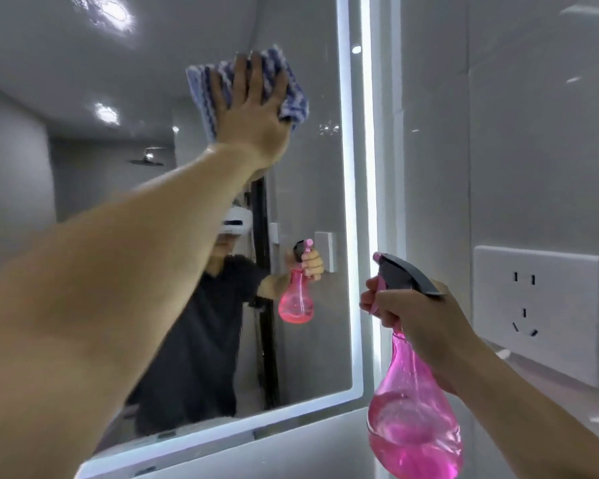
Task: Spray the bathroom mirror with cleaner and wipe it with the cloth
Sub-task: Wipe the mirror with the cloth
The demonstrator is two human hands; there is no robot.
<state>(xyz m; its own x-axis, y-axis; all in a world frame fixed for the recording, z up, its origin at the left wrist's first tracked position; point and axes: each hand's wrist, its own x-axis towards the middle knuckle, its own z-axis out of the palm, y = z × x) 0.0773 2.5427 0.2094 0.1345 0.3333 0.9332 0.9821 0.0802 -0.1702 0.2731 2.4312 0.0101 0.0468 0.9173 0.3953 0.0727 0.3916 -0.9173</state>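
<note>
The cloth [201, 85] on the mirror [312, 209] bore blue and white zigzag stripes. Right of the mirror, the spray bottle [414, 420] was translucent pink with a dark grey head.

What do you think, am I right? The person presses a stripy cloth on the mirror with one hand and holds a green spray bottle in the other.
Almost. The spray bottle is pink, not green; the head view shows it. The rest stands: the left hand presses the stripy cloth on the mirror, and the right hand holds the bottle.
</note>
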